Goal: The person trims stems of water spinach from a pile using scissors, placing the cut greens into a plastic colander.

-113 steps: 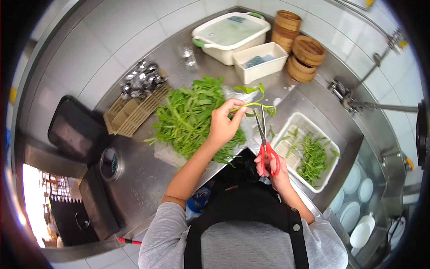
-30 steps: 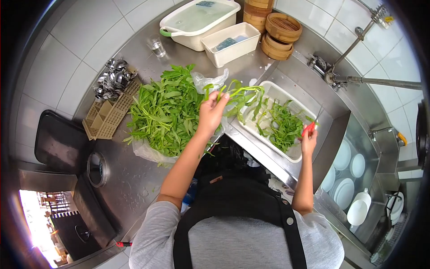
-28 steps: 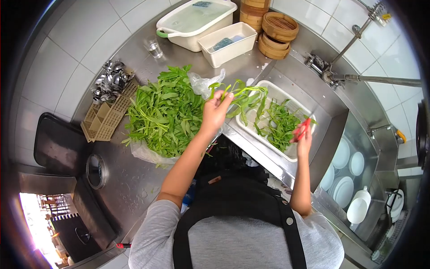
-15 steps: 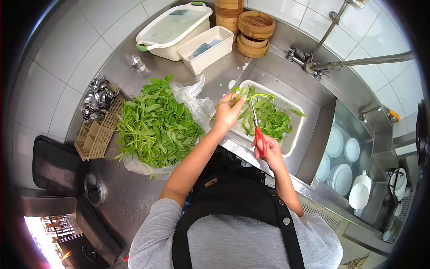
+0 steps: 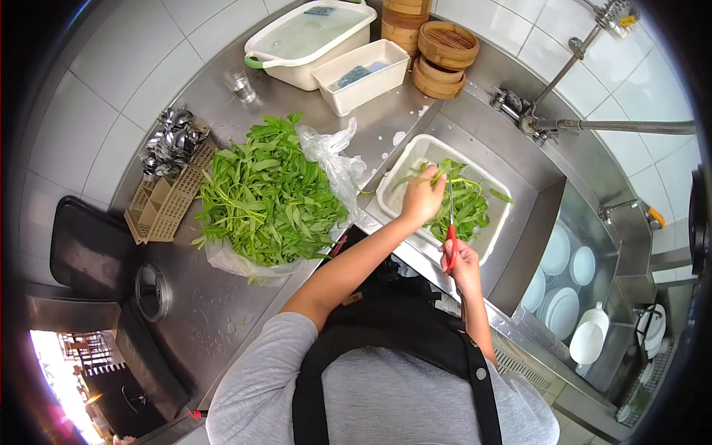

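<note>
Over the left part of a white basket (image 5: 492, 241), my left hand (image 5: 424, 197) is closed on green stems. My right hand (image 5: 461, 265) grips red-handled scissors (image 5: 452, 236) at the basket's near side, their blades pointing up beside the left fingers. Cut leafy greens (image 5: 469, 208) lie in the basket, which sits in a steel sink. On the counter to the left, a big heap of leafy greens (image 5: 271, 196) rests on a clear plastic bag (image 5: 331, 158).
Behind stand a white tub (image 5: 304, 37), a smaller white bin (image 5: 363, 78), a glass (image 5: 242, 87) and bamboo steamers (image 5: 447, 46). Cutlery (image 5: 172, 141) and a beige rack (image 5: 167, 196) are at the left. Plates (image 5: 560, 311) lie in the right sink, below a tap (image 5: 530, 122).
My left hand has moved right and down with the stems, over the basket. My right hand has shifted slightly, and the scissors point more upright. The whole view has shifted a little.
</note>
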The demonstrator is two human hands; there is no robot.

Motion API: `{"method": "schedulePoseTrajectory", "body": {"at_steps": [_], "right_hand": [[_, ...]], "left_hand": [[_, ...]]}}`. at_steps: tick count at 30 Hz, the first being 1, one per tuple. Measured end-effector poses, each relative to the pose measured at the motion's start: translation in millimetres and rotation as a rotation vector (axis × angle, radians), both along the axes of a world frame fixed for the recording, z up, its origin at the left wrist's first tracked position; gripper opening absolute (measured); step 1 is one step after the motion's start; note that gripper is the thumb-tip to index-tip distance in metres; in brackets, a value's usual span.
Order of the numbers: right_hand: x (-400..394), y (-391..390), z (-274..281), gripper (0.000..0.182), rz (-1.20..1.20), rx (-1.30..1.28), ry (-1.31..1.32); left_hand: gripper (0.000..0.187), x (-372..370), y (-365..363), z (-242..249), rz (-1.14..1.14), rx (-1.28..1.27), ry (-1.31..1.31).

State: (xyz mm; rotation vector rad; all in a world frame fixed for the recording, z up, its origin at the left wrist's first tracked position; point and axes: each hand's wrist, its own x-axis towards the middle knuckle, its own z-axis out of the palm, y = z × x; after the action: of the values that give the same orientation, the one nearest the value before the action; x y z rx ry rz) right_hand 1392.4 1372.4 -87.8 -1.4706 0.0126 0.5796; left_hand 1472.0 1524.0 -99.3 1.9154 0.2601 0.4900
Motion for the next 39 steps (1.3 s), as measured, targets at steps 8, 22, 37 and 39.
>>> {"method": "schedulePoseTrajectory", "body": {"at_steps": [8,22,37,39], "right_hand": [[5,-22,-40,0.029,-0.147,-0.018,0.051],[48,-28,-19,0.039,-0.425,0.168,-0.053],[50,54,-23,0.045,-0.105,0.061,-0.082],[50,59,-23,0.045,-0.115,0.014,-0.089]], "left_hand": [[0.016,5,-25,-36,-0.046,0.107,0.121],[0.043,-142,144,95,0.409,-0.293,-0.256],[0.091,-510,512,49,1.695,0.369,1.071],[0.070,-472,482,70,1.574,0.619,0.873]]}}
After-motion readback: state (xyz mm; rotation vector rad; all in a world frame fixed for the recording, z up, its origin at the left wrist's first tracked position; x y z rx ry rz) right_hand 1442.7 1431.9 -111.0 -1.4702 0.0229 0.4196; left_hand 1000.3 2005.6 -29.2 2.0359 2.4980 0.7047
